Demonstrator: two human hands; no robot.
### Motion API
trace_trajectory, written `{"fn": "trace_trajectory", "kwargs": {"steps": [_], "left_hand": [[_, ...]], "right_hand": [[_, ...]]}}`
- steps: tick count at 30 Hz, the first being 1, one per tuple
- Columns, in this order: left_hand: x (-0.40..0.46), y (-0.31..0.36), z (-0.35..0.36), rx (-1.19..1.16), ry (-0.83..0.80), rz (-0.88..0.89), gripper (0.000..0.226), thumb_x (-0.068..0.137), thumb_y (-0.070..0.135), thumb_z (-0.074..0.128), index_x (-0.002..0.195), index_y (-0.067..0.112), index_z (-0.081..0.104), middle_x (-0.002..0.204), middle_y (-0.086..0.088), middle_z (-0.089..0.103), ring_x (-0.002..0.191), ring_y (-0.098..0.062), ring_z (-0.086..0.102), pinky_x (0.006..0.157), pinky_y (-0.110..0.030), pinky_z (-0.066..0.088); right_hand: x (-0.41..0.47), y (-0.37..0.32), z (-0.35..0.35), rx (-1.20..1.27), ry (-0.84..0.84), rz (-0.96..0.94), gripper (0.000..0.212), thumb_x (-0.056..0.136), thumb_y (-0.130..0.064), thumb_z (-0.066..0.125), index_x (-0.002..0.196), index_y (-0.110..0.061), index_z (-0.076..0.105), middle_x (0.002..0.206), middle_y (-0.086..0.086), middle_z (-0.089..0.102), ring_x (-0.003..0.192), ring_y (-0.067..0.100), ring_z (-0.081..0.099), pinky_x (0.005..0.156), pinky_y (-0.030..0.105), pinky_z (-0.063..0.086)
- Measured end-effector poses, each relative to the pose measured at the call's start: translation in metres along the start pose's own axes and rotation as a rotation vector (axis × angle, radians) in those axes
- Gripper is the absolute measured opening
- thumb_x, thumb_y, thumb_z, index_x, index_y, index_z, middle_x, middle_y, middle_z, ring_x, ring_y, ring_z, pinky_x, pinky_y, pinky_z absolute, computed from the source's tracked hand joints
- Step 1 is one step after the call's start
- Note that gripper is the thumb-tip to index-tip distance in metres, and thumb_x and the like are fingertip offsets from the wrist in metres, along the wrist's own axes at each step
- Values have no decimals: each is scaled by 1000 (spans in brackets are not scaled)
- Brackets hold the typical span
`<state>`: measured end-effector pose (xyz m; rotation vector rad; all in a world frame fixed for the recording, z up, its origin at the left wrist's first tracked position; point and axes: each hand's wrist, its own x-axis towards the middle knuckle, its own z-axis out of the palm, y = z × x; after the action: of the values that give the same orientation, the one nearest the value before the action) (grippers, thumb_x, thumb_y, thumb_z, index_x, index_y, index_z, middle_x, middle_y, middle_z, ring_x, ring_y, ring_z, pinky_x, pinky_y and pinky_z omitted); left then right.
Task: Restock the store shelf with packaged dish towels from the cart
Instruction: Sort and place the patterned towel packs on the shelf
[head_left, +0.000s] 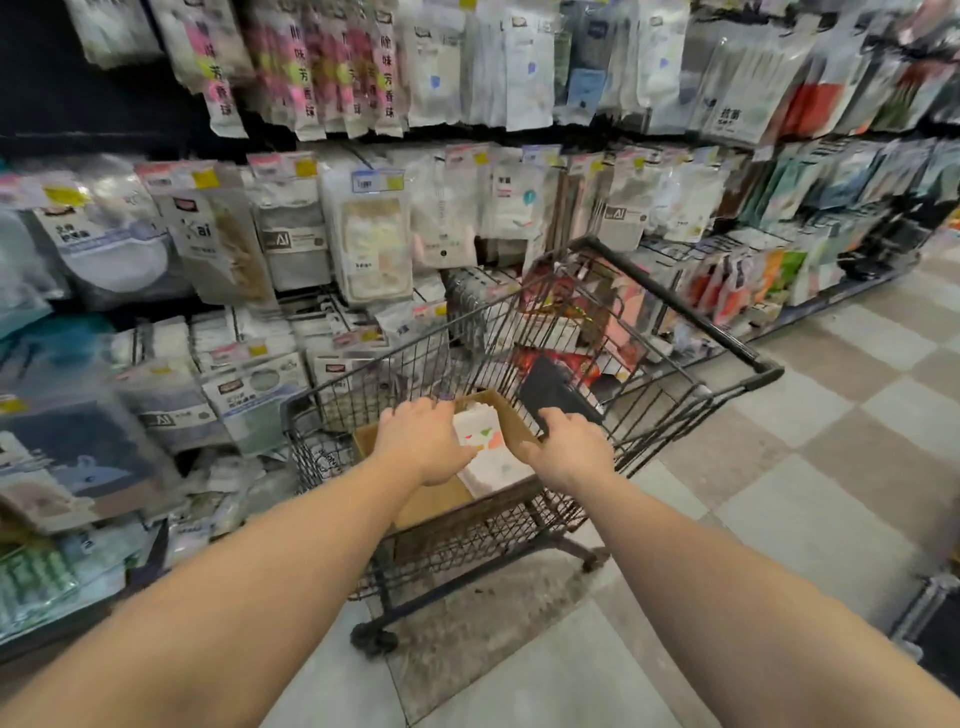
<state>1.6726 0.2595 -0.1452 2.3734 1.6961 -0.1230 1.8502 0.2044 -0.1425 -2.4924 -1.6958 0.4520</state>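
Observation:
A black wire shopping cart (675, 322) stands in the aisle in front of me. An open brown cardboard box (511, 423) sits in its near end, holding white packaged dish towels (488, 452) with small coloured marks. My left hand (423, 444) reaches down into the box, its fingers over the left side of the packs; its fingertips are hidden. My right hand (574, 447) is at the box's right edge, fingers curled down over the cardboard flap. The store shelf (363, 244) of hanging packaged towels runs along the left and far side.
A black flat object (556, 397) and red and pink packages (582, 312) lie further inside the cart. Shelves on the left are crowded with hanging packs down to floor level. Checkered tile floor (810, 467) spreads to the right. A dark object (930, 618) sits at the right edge.

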Motion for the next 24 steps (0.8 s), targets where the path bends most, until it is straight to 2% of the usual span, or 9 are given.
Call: {"fn": "trace_trajectory", "kwargs": {"steps": [7, 14, 21, 24], "left_hand": [[60, -25, 32, -22, -102, -123, 75, 87, 70, 48, 144, 22, 41, 143, -8, 47, 131, -30, 45, 110, -47, 33], [147, -32, 59, -88, -177, -140, 73, 88, 65, 52, 144, 20, 40, 144, -9, 47, 134, -30, 43, 112, -47, 32], [210, -45, 79, -90, -285, -160, 70, 88, 67, 52, 140, 21, 44, 139, -10, 50, 129, -30, 46, 111, -48, 33], [224, -51, 92, -105, -353, -194, 70, 89, 65, 53, 142, 20, 42, 141, -10, 49, 131, -30, 45, 112, -49, 32]], "right_hand": [[74, 4, 30, -15, -123, -27, 54, 96, -47, 48, 144, -24, 38, 141, 9, 48, 129, 32, 44, 105, 45, 40], [155, 10, 49, -69, -231, 33, 59, 94, -48, 55, 147, -27, 36, 141, 8, 48, 130, 32, 44, 106, 46, 42], [220, 4, 87, -49, -344, 85, 61, 94, -48, 58, 145, -25, 36, 137, 8, 52, 123, 30, 52, 98, 42, 47], [236, 6, 108, -26, -416, 100, 61, 94, -47, 58, 146, -25, 36, 139, 7, 51, 126, 30, 51, 103, 44, 46]]}}
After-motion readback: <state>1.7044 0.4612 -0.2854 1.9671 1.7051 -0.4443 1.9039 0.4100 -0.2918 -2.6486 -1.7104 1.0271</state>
